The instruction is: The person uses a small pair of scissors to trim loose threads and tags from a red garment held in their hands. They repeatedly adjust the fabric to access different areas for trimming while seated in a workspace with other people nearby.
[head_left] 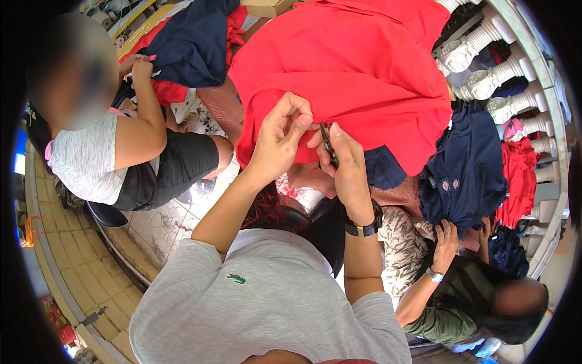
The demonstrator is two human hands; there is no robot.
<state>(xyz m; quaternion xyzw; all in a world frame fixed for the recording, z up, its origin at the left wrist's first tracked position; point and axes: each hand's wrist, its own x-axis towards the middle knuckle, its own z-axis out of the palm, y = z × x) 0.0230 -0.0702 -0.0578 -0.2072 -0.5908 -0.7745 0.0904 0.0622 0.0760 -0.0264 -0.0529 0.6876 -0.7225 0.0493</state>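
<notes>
A large red cloth garment (345,67) is spread in front of me, its near edge folded and creased by my hands. My left hand (282,136) is over this edge, thumb and forefinger pinched together; what lies between the fingertips is too small to make out. Close to its right, my right hand (347,159) is closed round small dark thread snips (328,145). The blades point up and away from me, next to the left fingertips and against the red cloth.
At left, a seated person (139,139) handles navy cloth (191,42). At lower right, another person (448,303) reaches to a navy garment (464,173). White balusters (479,82) line the right side, with red cloth (516,182) beside them. A cardboard box (262,7) stands at the back.
</notes>
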